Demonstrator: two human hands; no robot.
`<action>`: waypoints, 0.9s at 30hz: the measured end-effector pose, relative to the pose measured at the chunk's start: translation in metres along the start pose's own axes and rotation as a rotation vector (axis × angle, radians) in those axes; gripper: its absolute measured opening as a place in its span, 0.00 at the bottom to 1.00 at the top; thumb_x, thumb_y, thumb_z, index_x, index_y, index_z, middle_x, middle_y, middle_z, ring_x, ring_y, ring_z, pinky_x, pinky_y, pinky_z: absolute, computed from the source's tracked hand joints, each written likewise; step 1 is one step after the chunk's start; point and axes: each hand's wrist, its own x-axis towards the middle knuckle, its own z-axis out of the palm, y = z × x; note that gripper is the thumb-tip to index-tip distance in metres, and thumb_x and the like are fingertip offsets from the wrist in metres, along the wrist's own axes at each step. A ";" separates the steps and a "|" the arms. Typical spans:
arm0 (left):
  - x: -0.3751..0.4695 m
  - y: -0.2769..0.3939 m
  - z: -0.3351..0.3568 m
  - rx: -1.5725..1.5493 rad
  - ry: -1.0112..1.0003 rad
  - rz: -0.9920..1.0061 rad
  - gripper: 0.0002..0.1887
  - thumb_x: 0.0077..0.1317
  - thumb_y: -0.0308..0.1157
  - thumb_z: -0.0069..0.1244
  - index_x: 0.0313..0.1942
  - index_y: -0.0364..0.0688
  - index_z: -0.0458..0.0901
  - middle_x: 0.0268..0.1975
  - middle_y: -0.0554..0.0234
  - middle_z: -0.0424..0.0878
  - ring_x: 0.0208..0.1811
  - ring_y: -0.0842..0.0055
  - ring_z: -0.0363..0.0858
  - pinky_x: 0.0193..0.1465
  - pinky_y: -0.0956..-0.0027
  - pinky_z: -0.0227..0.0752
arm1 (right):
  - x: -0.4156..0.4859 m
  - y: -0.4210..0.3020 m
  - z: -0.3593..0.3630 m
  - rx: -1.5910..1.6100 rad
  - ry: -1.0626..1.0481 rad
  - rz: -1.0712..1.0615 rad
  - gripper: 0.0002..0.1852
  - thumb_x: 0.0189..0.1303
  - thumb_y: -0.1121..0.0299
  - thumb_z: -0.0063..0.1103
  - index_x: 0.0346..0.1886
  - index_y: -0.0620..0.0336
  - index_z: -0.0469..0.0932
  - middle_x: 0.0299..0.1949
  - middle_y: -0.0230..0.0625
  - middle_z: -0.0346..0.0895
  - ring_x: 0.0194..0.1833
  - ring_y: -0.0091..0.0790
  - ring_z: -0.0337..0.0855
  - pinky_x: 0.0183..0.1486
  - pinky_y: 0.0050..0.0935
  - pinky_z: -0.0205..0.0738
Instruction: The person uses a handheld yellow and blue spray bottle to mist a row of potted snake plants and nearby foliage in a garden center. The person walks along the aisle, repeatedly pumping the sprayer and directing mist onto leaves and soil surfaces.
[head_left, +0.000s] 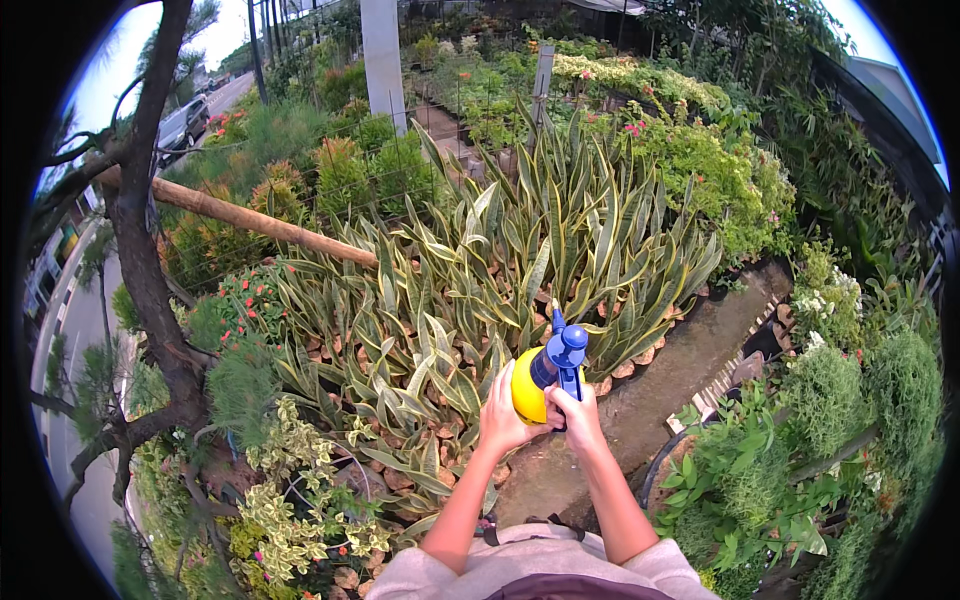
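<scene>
A yellow pump sprayer bottle (529, 386) with a blue head and handle is held in front of my body. My left hand (502, 416) grips the yellow tank from its left side. Around the blue handle closes my right hand (574, 412), thumb on top. The sprayer's nozzle (556, 306) points away from me, towards a dense bed of variegated snake plants (480, 277). Whether spray comes out cannot be seen. Brown potting pieces or stones (624, 369) lie at the plants' bases.
A wet paved path (645, 397) runs along the right of the bed. A bamboo pole (255, 219) slants into the plants beside a tree trunk (150, 285). Leafy shrubs (750, 472) crowd the right. A concrete post (383, 60) stands behind; a road with a vehicle (182, 124) lies far left.
</scene>
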 end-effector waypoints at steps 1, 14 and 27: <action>0.001 0.001 -0.001 -0.009 0.022 0.017 0.67 0.31 0.48 0.73 0.71 0.39 0.49 0.69 0.50 0.61 0.69 0.57 0.63 0.68 0.56 0.64 | 0.000 0.000 0.000 0.000 -0.008 -0.003 0.08 0.59 0.73 0.58 0.24 0.58 0.71 0.17 0.23 0.67 0.13 0.15 0.60 0.15 0.18 0.50; -0.028 -0.017 0.043 -0.024 -0.278 0.051 0.69 0.28 0.56 0.73 0.70 0.36 0.52 0.67 0.47 0.65 0.68 0.57 0.66 0.69 0.57 0.62 | -0.006 0.017 -0.034 -0.060 0.148 0.141 0.09 0.58 0.71 0.59 0.23 0.57 0.70 0.15 0.22 0.64 0.12 0.16 0.60 0.15 0.20 0.54; -0.021 0.003 0.066 -0.061 -0.311 0.095 0.67 0.30 0.52 0.74 0.70 0.37 0.53 0.68 0.50 0.64 0.68 0.58 0.64 0.68 0.57 0.63 | -0.018 0.012 -0.073 0.036 0.212 0.089 0.08 0.57 0.74 0.58 0.24 0.57 0.70 0.15 0.23 0.65 0.13 0.17 0.61 0.15 0.20 0.53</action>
